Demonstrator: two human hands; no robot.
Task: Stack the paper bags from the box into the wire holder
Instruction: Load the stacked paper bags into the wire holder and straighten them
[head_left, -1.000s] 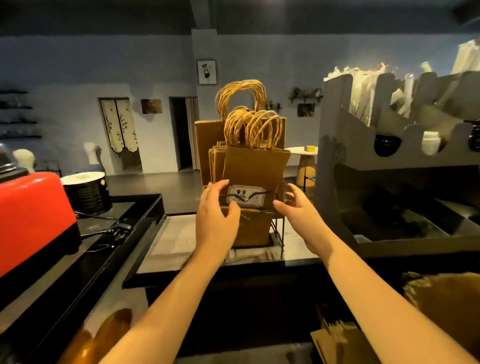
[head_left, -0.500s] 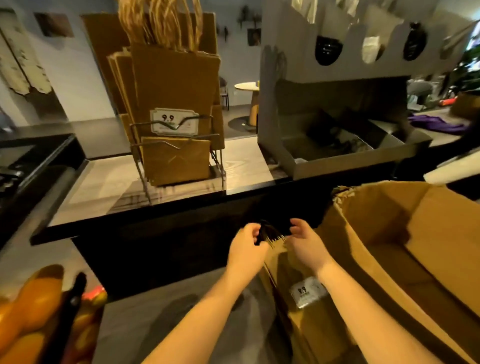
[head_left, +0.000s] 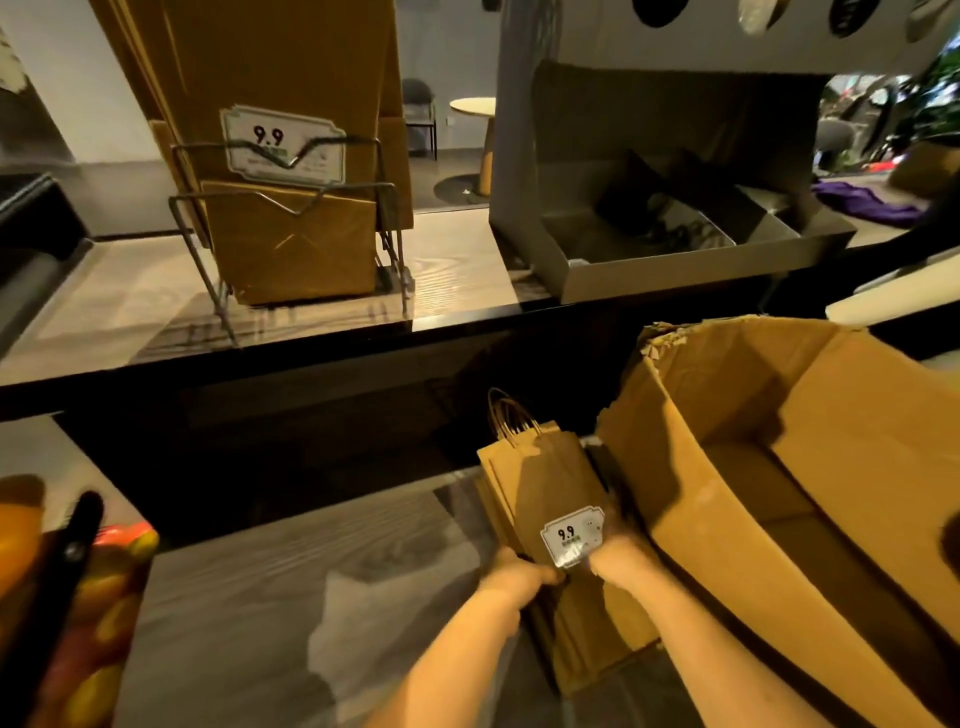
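A stack of flat brown paper bags with twisted handles and a white 9.9 label lies on the lower counter, beside the open cardboard box. My left hand grips the stack's left edge and my right hand grips its right edge, just below the label. Up on the raised counter stands the wire holder, filled with upright brown bags that carry the same 9.9 label.
A grey cardboard organiser sits on the raised counter to the right of the holder. Colourful round items and a dark handle lie at the lower left. The grey lower counter spreads left of my arms.
My hands left the bags in the wire holder and dropped to the stack beside the box. They slid from its handles down to its sides. The view tilted downward.
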